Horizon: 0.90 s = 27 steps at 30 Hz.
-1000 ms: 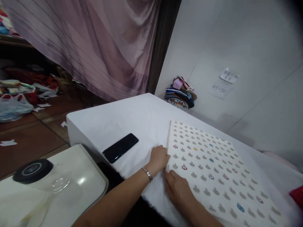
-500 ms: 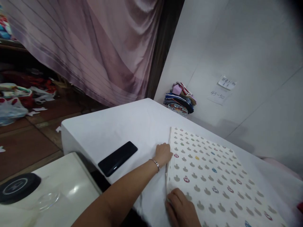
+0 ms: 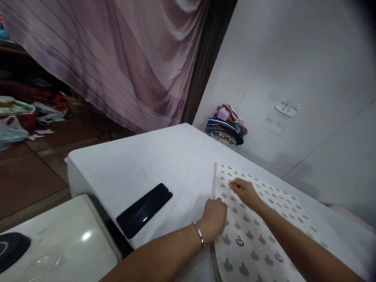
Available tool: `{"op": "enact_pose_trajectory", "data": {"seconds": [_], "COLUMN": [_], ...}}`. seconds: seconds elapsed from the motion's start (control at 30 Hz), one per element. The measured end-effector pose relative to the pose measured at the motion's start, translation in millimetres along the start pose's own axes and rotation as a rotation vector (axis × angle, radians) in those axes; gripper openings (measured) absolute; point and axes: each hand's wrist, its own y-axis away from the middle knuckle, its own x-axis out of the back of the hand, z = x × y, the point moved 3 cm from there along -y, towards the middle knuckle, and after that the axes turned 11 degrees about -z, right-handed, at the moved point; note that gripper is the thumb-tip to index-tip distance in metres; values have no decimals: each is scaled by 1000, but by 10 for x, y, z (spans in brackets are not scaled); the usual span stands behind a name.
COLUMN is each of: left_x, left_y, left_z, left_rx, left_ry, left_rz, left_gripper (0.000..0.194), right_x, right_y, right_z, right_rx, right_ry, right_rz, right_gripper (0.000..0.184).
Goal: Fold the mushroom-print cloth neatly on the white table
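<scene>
A folded white cloth [image 3: 258, 235] printed with grey, red and blue rabbit heads lies flat on the right side of the white-covered table. My left hand [image 3: 214, 217], with a silver bracelet at the wrist, is closed at the cloth's left edge; its fingertips are partly hidden. Farther up, my right hand [image 3: 243, 192] is over the printed surface near the far left corner. Its fingers are curled together, and nothing shows between them. Whether the right hand touches the cloth is hard to tell.
A black phone [image 3: 144, 210] lies on the white table cover [image 3: 141, 156]. At lower left stands a cream-coloured lid or case [image 3: 73, 239]. Folded clothes [image 3: 225, 127] are stacked by the wall, below paper notes [image 3: 276, 119]. A pink curtain [image 3: 141, 58] hangs behind; bags and scraps litter the floor.
My right hand has moved from the near left edge of the cloth to above its far part. My left hand has come nearer along the edge. The view has shifted slightly.
</scene>
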Motion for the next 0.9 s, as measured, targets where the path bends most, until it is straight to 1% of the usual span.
{"op": "enact_pose_trajectory", "data": {"seconds": [0.1, 0.17, 0.23, 0.33, 0.47, 0.57, 0.63, 0.7, 0.8, 0.9], "left_x": [-71, -107, -145, -217, -298, -331, -344, -358, -375, -374], "left_y": [28, 36, 35, 25, 11, 11, 11, 10, 15, 26], "left_z": [28, 14, -4, -19, -23, -28, -42, -58, -71, -79], "left_rx": [-62, -76, -89, -105, -101, -117, -116, -108, -105, -110], "left_ry": [-25, -28, -28, -32, -59, -78, -60, -35, -29, -41], "left_rz": [-62, -60, -29, 15, 41, 61, 79, 73, 73, 110], "left_gripper": [28, 28, 24, 20, 23, 27, 30, 31, 32, 32], "right_x": [63, 29, -31, -134, -234, -286, -322, -352, -366, -348], "right_y": [-814, -1240, -1554, -1861, -2075, -2136, -2143, -2137, -2131, -2141], "right_z": [125, 154, 142, 104, 74, 39, 3, -32, -70, -92], "right_rx": [-121, -191, -231, -268, -333, -380, -395, -399, -385, -361], "right_ry": [73, 136, 208, 332, 462, 522, 548, 562, 559, 532], "right_rz": [-52, -102, -144, -237, -399, -453, -457, -445, -409, -363], "right_gripper": [24, 25, 25, 26, 32, 33, 33, 33, 33, 33]}}
